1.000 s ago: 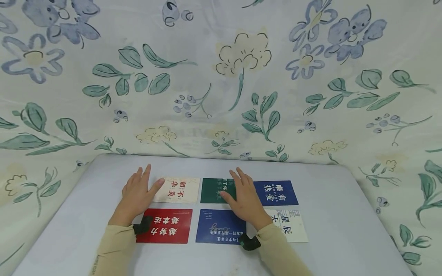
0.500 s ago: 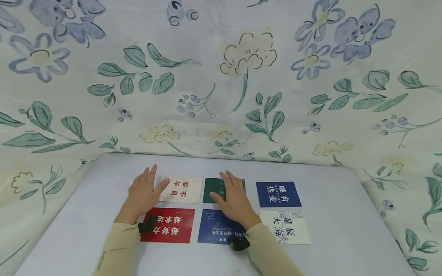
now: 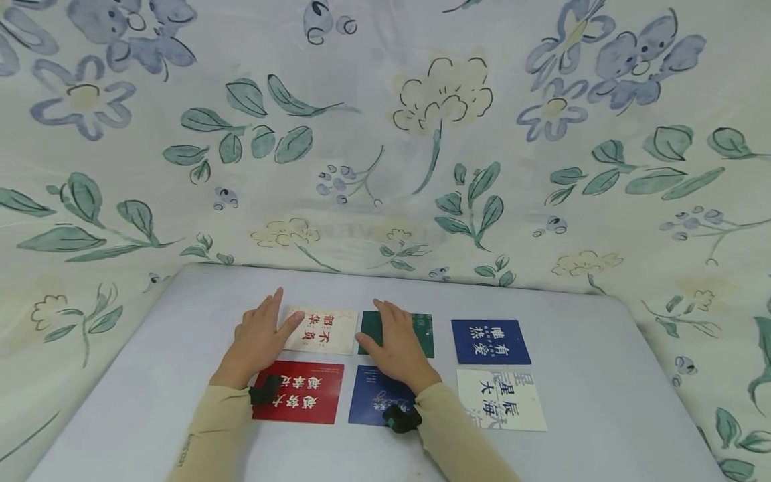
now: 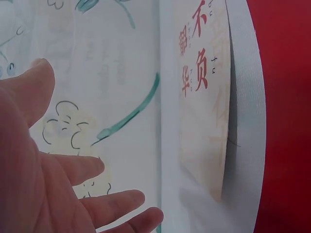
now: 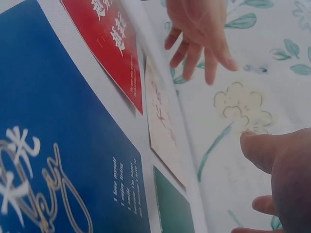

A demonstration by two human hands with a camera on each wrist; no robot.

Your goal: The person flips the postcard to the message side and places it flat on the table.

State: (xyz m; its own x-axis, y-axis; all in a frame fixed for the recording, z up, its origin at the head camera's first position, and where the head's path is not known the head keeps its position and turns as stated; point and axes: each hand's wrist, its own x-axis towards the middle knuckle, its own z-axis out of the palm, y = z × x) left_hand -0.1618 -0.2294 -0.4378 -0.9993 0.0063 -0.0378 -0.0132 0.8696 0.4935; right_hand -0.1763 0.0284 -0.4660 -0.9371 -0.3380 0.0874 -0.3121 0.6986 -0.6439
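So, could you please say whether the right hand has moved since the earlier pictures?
Yes; against the green card in the head view, the right hand moved left.

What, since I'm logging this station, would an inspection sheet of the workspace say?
Surface: plain white tabletop.
Job's things, left to right: far row, rectangular cream card, rectangular green card, rectangular navy card; near row, rectangular red card, rectangular blue card, rectangular white card.
Clutter: nothing seen.
Grips: left hand near the cream card, right hand over the green card in the head view; both relaxed, holding nothing.
Cables: nothing seen.
Surroundings: white floral-print cloth behind the tabletop.
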